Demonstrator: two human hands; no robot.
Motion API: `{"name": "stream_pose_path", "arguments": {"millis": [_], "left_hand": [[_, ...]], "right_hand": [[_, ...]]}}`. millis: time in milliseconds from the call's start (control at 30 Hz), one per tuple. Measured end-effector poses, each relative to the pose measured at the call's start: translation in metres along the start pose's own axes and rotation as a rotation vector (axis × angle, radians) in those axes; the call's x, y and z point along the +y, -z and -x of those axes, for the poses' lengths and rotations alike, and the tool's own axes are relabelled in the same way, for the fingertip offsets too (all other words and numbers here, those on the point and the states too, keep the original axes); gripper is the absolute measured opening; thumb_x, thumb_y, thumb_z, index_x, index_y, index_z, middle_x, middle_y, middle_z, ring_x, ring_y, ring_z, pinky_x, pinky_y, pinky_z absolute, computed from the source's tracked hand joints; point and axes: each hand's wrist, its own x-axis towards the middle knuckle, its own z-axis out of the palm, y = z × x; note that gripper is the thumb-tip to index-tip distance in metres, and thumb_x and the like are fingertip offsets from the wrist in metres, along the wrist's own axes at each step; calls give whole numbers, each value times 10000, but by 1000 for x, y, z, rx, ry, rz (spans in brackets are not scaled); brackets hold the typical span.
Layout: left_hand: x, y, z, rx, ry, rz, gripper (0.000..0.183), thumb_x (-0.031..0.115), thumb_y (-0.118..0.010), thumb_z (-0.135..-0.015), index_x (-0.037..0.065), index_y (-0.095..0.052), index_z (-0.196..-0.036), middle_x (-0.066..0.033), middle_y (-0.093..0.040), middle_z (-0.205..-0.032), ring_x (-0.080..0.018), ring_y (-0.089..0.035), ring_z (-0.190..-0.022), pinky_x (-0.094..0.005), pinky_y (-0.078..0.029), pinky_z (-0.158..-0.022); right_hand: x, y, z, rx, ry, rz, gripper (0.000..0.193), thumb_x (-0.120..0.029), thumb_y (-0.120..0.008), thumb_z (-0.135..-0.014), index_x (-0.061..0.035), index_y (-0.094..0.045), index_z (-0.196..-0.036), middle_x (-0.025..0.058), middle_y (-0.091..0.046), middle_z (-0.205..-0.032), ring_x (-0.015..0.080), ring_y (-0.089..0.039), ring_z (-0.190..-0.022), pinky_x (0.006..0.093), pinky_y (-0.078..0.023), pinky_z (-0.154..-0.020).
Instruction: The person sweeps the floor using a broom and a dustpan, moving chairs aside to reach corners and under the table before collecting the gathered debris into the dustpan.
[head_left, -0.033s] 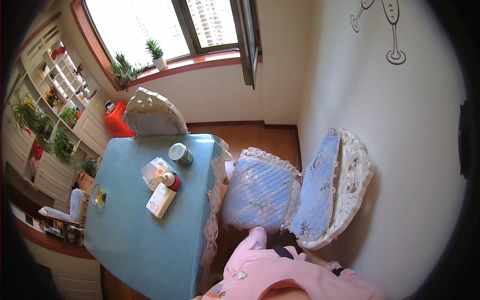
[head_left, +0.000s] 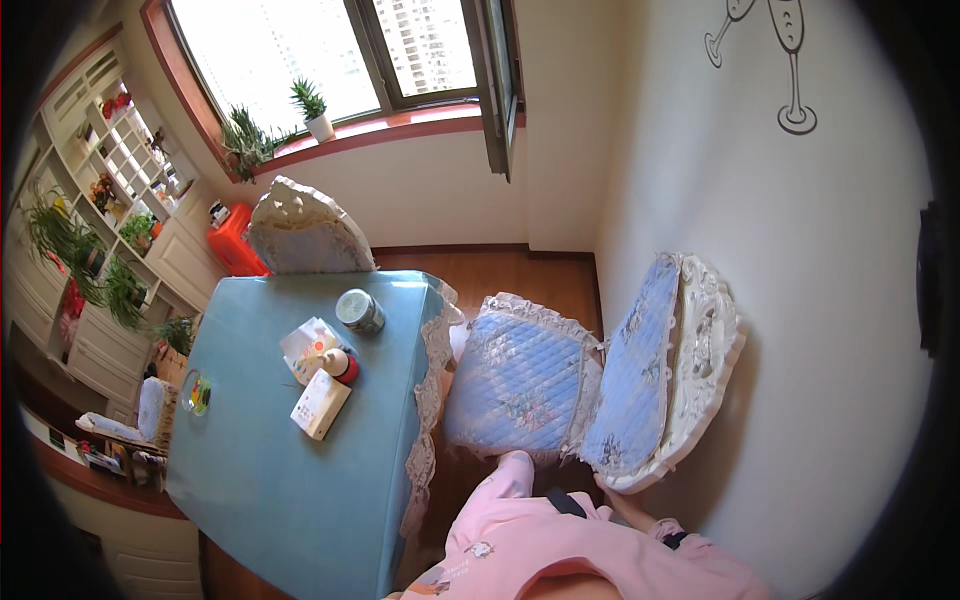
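Note:
At the lower right, my right hand [head_left: 609,490] is at the near lower corner of a chair's carved white backrest [head_left: 705,365]. Its fingers are closed round the edge, partly hidden by it. Blue quilted fabric with flowers and lace covers both the backrest and the chair seat [head_left: 520,380]. My pink-clothed leg [head_left: 500,485] reaches the near edge of that seat. My left hand is out of sight.
A table [head_left: 270,500] with a blue-green cover and lace edge stands left of the chair. On it are a jar [head_left: 360,311], a tissue pack [head_left: 321,404] and a red-and-cream bottle [head_left: 343,364]. Another chair [head_left: 305,230] is at the far end; a wall [head_left: 810,270] rises at right.
The view has shifted very slightly. My right hand remains at the backrest's corner, and the chair shows no clear movement.

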Motion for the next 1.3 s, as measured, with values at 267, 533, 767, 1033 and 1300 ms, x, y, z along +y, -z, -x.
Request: {"name": "stream_pose_path", "arguments": {"millis": [267, 533, 767, 1033, 1300], "left_hand": [[-165, 26, -5, -39, 95, -127, 315, 92, -570, -843, 31, -627, -1147, -171, -655, -1023, -256, -661, -920, -378, -559, -782], [-338, 44, 37, -88, 289, -309, 317, 101, -574, -843, 35, -630, -1148, -173, -657, -1026, -257, -662, -923, -378, -558, -782], [-423, 25, 71, -130, 404, -434, 318, 109, -578, -842, 39, -632, -1148, -174, -659, -1029, -259, -664, -925, -379, -557, -782], [-471, 11, 136, -27, 380, -644, 336, 214, -572, -838, 127, -660, -1150, -159, -660, -1127, -319, -641, -1035, -425, -515, -859], [-454, 14, 204, 110, 195, -1023, 316, 271, -585, -837, 151, -672, -1116, -139, -666, -1106, -316, -636, -1033, -444, -507, -873]], "right_hand": [[50, -51, -39, 70, 25, -280, 818, -312, -844, -687, 10, -448, -1326, 119, -520, -1325, 212, -487, -1215, 342, -384, -1027], [-19, -61, -32, 128, -216, -213, 396, -314, -633, -877, -18, -589, -1135, 81, -672, -815, 126, -616, -508, 227, -431, -444], [16, -84, 109, -346, -198, -23, 527, -264, -627, -887, -2, -495, -1325, 99, -692, -844, 155, -669, -592, 247, -474, -474], [96, -131, 253, -689, -466, 158, 504, -255, -602, -909, -23, -482, -1341, 119, -686, -942, 196, -686, -690, 293, -538, -580], [100, -187, 344, -857, -369, 209, 436, -200, -581, -913, -1, -530, -1298, 114, -688, -968, 182, -677, -737, 309, -551, -620]]}}
